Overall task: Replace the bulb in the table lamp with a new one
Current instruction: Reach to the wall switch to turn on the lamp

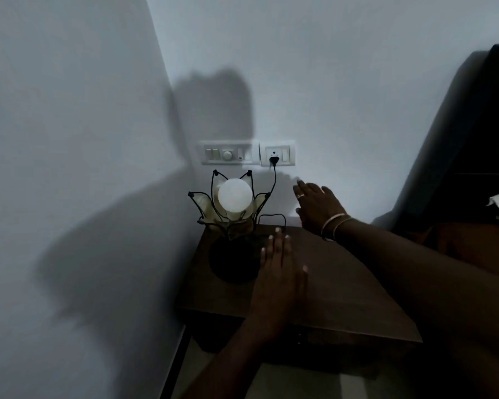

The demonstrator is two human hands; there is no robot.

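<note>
A table lamp (pixel 232 226) with a petal-shaped wire shade and a dark round base stands at the back left of a brown bedside table (pixel 343 289). A round white bulb (pixel 234 194) sits in the shade. My left hand (pixel 280 272) hovers flat and open, fingers together, just right of the lamp's base. My right hand (pixel 317 205) is raised near the wall, right of the lamp, fingers apart and empty, with bangles on the wrist. The lamp's black cord (pixel 273 180) runs up to a plug (pixel 272 160) in the wall socket.
Two white switch plates (pixel 228 153) are on the wall above the lamp. The room corner lies to the left. A dark headboard (pixel 478 133) and bedding stand at the right. The light is dim.
</note>
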